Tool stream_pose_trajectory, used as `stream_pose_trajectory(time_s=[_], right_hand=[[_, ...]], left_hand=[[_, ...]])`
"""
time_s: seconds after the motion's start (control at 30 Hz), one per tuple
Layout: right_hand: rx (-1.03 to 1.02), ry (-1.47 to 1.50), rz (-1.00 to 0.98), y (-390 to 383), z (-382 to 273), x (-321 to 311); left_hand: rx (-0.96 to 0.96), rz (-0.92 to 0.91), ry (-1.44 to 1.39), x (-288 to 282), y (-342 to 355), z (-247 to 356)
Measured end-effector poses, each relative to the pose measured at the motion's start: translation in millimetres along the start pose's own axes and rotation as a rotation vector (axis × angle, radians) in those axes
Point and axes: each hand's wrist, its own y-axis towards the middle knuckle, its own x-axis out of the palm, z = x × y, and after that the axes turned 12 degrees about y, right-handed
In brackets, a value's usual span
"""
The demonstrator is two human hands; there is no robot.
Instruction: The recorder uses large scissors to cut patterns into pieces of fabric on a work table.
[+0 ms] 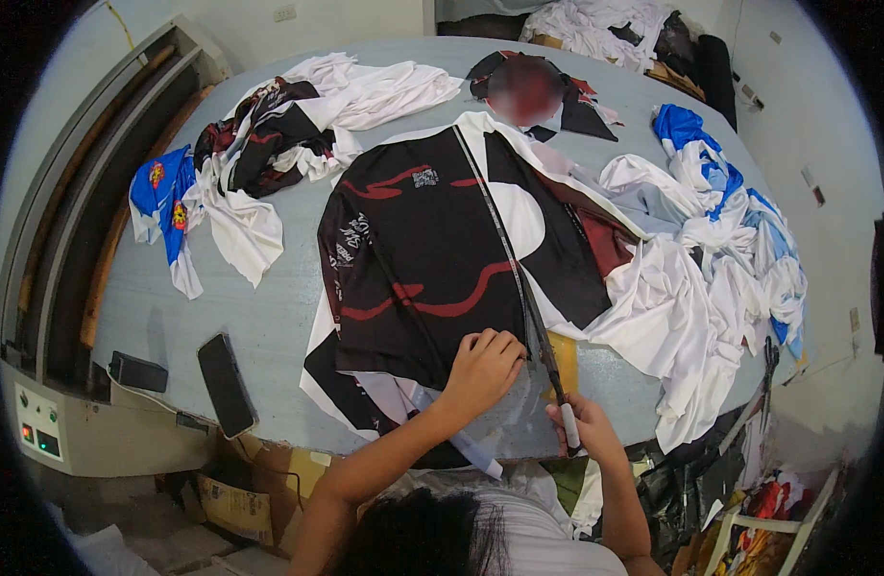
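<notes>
A black printed fabric panel (423, 230) with dark red streaks and white edges lies spread in front of me. My left hand (484, 368) is on its near right part, fingers bent and closed over the cloth by a dark edge strip (487, 206). In my right hand (593, 427), at the table's near edge, are long dark scissors (544, 350) with a light grey handle part. Their blades point away from me along the strip; how far apart they are is hard to see. Another black panel (547, 221) with a white rounded area lies right of the strip.
White and blue fabric (691, 269) is heaped at the right, and white, black and blue pieces (259, 144) at the far left. A phone (226, 384) and small black box (137, 372) lie near left on the grey table (288, 336). A long machine (67, 250) borders the left.
</notes>
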Motion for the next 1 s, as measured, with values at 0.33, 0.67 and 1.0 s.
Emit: stream_pose_trajectory(time_s=[0.33,0.67,1.0], right_hand=[[-0.001,-0.077,-0.108,13.1,-19.9,-1.3],[-0.058,-0.076,0.012,20.4,-25.0,9.1],[-0.018,-0.197,-0.023,26.0,-35.6,2.7]], left_hand=[[0.014,0.004,-0.023,-1.2,0.6,-0.6],[0.013,0.001,-0.023,-1.6,-0.4,-0.6],[0.027,0.008,0.007,1.0,-1.4,-0.1]])
